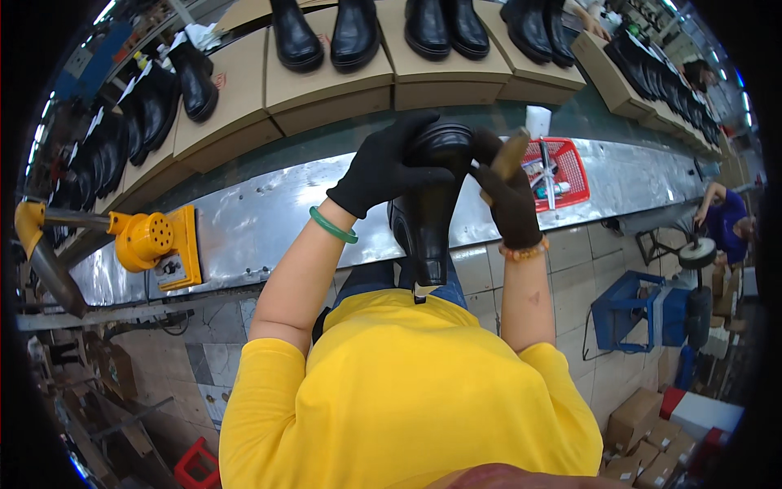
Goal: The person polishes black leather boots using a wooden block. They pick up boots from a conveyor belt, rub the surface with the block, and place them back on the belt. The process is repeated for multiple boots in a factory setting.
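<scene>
A glossy black boot (pixel 428 224) is tilted at the bench's near edge, right in front of my body. My left hand (pixel 379 173), in a black glove, grips its upper end, thumb across the front and fingers around the far side. Part of another black piece shows beside the boot, mostly hidden. My right hand (pixel 510 204), also gloved in black, is closed around a tan, elongated tool (pixel 511 155) just right of the boot. That tool looks like a wooden-backed brush, but its working side is hidden.
Black boots (pixel 356 37) stand in pairs on brown cardboard boxes (pixel 330 96) behind the metal bench (pixel 244 212). A red basket (pixel 580 167) holds small items, with a white roll (pixel 538 121) behind it. A yellow machine (pixel 151 242) is at left; another person (pixel 727 220) sits far right.
</scene>
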